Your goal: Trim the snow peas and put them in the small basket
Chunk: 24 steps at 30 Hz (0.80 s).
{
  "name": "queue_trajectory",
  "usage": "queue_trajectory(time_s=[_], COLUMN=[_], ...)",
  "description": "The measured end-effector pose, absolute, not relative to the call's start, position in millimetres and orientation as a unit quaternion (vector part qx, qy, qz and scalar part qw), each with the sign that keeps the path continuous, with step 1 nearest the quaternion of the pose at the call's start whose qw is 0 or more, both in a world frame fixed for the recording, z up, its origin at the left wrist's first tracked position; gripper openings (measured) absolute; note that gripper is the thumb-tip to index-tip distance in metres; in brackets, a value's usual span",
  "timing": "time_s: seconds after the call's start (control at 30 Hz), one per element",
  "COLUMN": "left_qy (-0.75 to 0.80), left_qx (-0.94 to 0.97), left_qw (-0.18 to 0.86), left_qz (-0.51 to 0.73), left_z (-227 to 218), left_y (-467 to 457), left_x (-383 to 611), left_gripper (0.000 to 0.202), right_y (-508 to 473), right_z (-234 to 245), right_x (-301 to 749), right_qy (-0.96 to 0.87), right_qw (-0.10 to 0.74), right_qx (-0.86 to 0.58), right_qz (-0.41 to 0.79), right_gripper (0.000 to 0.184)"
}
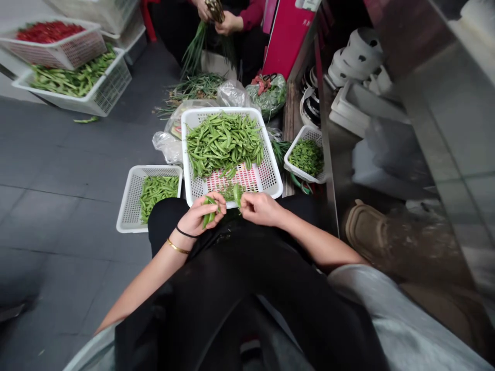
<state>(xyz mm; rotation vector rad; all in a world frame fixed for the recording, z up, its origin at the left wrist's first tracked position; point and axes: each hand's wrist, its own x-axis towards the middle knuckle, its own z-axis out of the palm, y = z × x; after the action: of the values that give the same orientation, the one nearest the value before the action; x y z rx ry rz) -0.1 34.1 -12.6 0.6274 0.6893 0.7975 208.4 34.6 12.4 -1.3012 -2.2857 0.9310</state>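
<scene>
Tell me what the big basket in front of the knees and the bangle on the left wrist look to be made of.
Big basket: apparently moulded plastic, matte white, judging by its even perforated grid and rounded rim. Bangle: thin, shiny and gold-coloured, probably metal; real gold or plating cannot be told.

The light is soft and even, probably from ceiling lamps, so the grey tiled floor has only weak shadows. The centre is sharp. The edges bend strongly from the wide lens. The steel cabinet side at the right of the frame has pale glare and smeared, blurred reflections.
</scene>
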Motion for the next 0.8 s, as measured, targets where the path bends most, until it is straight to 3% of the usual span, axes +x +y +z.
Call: queue_trajectory(time_s=[0.13,0.33,0.47,0.6,0.7,0.8], left_qy=[0.429,0.416,0.400,0.381,0.390,0.423], left_qx=[0.316,0.325,0.312,0.259,0.223,0.212], left_qw=[0.750,0.764,0.790,0.825,0.811,0.743], left_qz=[0.392,0.370,0.344,0.327,0.375,0.474], left_z=[-5.1,0.5,2.3,3.1,2.3,1.6], left_y=[24.9,16.9,15.4,14.7,17.6,23.5], left_x=[12.6,6.0,4.3,14.8,19.0,12.1], left_gripper=[0.027,0.025,0.023,0.027,0.032,0.032], right_y=[16.7,37.8,45.2,36.7,33.2,38.0], right_z=[19.1,28.0,32.4,28.8,26.0,29.8], right_x=[192.1,203.7,202.9,189.9,190.9,210.8], right_qy=[-0.868,-0.840,-0.895,-0.902,-0.883,-0.867], right_qw=[0.157,0.225,0.204,0.133,0.136,0.189], right_qx=[-0.414,-0.380,-0.326,-0.402,-0.448,-0.455], right_qz=[0.227,0.314,0.226,0.086,0.043,0.076], right_gripper=[0.004,0.014,0.023,0.027,0.030,0.029])
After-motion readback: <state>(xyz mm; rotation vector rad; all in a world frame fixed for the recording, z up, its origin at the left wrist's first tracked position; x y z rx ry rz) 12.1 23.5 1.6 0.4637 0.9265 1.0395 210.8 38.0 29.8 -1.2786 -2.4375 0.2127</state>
